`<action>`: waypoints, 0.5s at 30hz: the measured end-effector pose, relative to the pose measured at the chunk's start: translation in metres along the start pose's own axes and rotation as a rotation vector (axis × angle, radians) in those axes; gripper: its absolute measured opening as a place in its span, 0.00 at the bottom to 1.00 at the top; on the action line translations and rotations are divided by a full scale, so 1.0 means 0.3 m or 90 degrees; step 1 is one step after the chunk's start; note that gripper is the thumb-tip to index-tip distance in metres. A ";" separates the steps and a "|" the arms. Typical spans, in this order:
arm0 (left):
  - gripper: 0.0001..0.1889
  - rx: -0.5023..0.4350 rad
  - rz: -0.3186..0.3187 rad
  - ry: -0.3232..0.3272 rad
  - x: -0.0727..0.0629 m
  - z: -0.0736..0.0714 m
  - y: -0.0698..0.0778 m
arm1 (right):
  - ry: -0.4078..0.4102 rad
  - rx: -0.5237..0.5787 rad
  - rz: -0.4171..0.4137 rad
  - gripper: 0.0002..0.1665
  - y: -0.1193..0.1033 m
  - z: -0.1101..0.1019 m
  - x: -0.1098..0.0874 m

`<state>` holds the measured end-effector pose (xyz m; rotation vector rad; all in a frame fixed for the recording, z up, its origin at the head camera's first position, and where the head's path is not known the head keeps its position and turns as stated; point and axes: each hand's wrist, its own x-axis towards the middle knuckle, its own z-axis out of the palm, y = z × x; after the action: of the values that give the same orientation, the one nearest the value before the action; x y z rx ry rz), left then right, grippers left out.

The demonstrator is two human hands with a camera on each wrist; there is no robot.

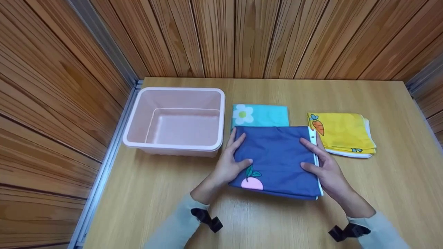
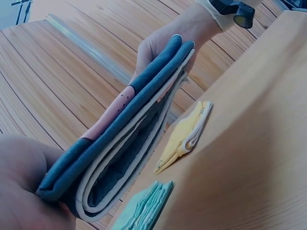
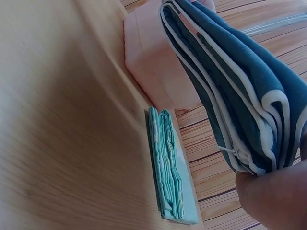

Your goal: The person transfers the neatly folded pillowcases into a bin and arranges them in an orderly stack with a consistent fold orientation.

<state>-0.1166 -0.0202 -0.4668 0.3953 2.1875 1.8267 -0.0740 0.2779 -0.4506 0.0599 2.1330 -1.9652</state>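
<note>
Two hands on one folded blue cloth (image 1: 277,148) in head view: left hand (image 1: 230,164) at left side, right hand (image 1: 325,169) at right side. Pinched at both edges, with thumb and at least one finger spread on top, other fingers mostly hidden. Just beyond, partly covered from this angle, folded turquoise cloth (image 1: 266,116) on desk (image 1: 138,193). Off to the right, near right hand, folded yellow cloth (image 1: 342,133). Off to the left, upright pink tub (image 1: 176,98).

In left wrist view, blue cloth raised off desk and tilted, pale-edged layers showing; turquoise cloth and yellow cloth below.

In right wrist view, folded layers against right hand at lower right, exact lie of fingers impossible to tell; turquoise cloth near tub.
</note>
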 end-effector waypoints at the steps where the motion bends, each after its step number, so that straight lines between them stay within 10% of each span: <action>1: 0.40 0.000 -0.002 -0.001 0.001 -0.002 0.003 | 0.000 -0.001 0.001 0.39 0.000 0.000 0.001; 15: 0.40 -0.012 -0.012 -0.010 0.017 -0.017 0.039 | 0.003 0.007 0.008 0.39 -0.033 -0.007 0.010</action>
<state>-0.1227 -0.0210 -0.4544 0.3825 2.1558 1.8267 -0.0793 0.2788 -0.4415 0.0790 2.1198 -1.9716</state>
